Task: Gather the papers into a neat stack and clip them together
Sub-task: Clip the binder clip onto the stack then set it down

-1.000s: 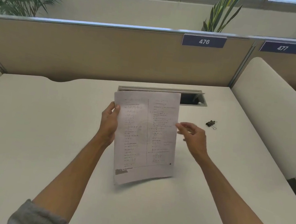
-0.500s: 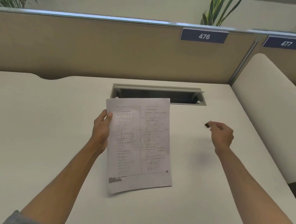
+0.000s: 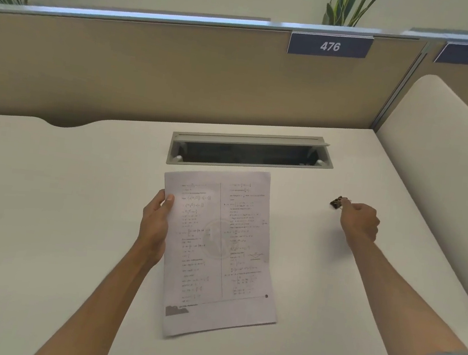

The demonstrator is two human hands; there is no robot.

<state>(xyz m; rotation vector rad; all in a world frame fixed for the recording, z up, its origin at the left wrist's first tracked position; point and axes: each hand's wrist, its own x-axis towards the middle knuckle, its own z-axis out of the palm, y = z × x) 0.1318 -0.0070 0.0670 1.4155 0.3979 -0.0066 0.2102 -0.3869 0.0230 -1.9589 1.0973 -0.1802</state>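
Note:
A stack of printed papers (image 3: 217, 249) stands tilted over the middle of the white desk (image 3: 43, 212), its bottom edge resting on the desk. My left hand (image 3: 155, 223) grips the stack's left edge, thumb on the front sheet. Off to the right, my right hand (image 3: 359, 220) has its fingertips pinched on a small black binder clip (image 3: 336, 202), which sits at desk level; whether it is lifted I cannot tell.
An open grey cable tray (image 3: 247, 154) is cut into the desk just behind the papers. A tan partition (image 3: 150, 77) with number signs closes off the back. A white padded divider (image 3: 435, 174) borders the desk's right side.
My right hand left the papers' right edge, reached right and closed on the binder clip. My left hand keeps holding the stack, which has lowered slightly toward the desk.

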